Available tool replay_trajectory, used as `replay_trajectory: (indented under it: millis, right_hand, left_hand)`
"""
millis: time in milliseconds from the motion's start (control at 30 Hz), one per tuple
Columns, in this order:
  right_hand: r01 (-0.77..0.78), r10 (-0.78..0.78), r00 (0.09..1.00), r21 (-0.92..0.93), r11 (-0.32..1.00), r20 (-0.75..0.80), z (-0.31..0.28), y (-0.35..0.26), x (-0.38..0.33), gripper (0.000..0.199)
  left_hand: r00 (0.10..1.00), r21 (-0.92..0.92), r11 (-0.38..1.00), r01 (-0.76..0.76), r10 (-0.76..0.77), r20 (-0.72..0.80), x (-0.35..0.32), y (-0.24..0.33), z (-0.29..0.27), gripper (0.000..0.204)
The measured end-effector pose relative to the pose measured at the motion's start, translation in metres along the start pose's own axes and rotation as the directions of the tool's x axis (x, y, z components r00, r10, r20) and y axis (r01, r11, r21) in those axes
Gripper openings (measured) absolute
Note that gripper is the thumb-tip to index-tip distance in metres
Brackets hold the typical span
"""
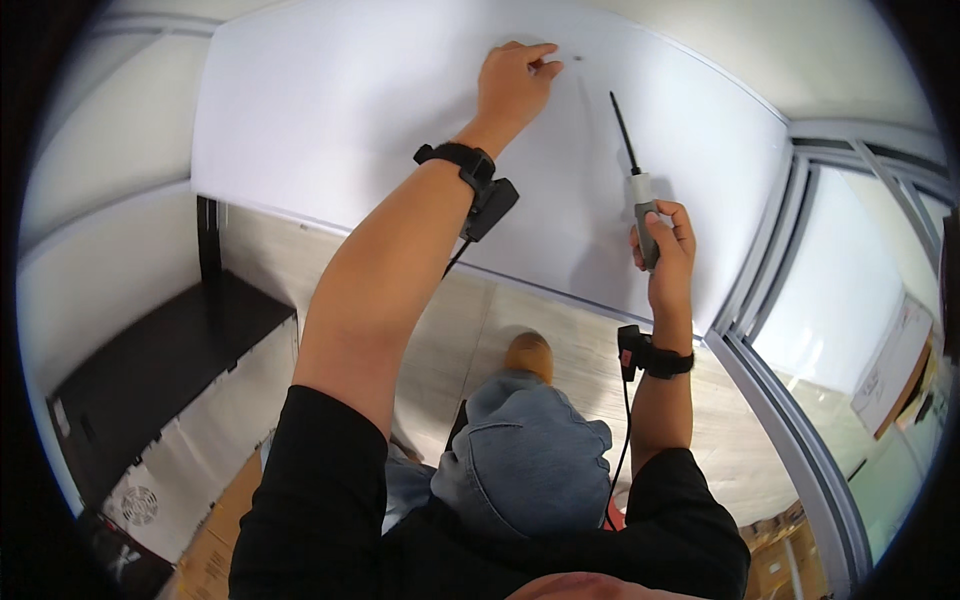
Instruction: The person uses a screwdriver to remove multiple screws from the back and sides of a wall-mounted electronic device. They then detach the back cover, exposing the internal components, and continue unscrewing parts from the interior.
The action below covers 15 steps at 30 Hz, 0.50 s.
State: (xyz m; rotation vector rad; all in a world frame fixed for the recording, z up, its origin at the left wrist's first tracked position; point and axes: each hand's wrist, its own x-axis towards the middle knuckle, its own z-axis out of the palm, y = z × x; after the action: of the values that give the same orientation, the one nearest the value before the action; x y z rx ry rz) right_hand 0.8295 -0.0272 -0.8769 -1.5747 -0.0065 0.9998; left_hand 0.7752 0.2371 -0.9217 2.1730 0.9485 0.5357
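Observation:
My left hand point(514, 82) reaches up to a white panel point(330, 110), its fingertips pinched on a small dark piece, maybe a screw point(549, 68), pressed against the surface. Another small dark spot point(579, 57) sits just to its right. My right hand point(663, 245) grips a screwdriver point(637, 180) by its grey handle, the thin dark shaft pointing up along the panel, its tip apart from the left hand. Both wrists wear black bands with small devices and cables.
A black bench or shelf point(160, 360) stands at the left by a dark post. Metal-framed glass point(800, 300) runs down the right side. Light wood floor point(520, 320) lies below, with my knee in blue jeans point(530, 460) and a brown shoe point(530, 355). Cardboard boxes lie at lower left.

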Motion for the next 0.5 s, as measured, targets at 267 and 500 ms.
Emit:
replay_trajectory:
  millis: [267,500]
  right_hand:
    - [0.119,-0.055,0.927,-0.153,0.981,0.371,0.057,-0.051,-0.016,0.017]
    - [0.455,-0.114,0.672,-0.286,0.843,0.731,0.048,-0.128,-0.138,0.021]
  left_hand:
    - [0.938,-0.693,0.663,0.284,-0.341,0.059,-0.089,0.033,-0.110,0.024]
    - [0.861,-0.805,0.526,0.273,-0.507,-0.039,-0.239,0.150,-0.199,0.034]
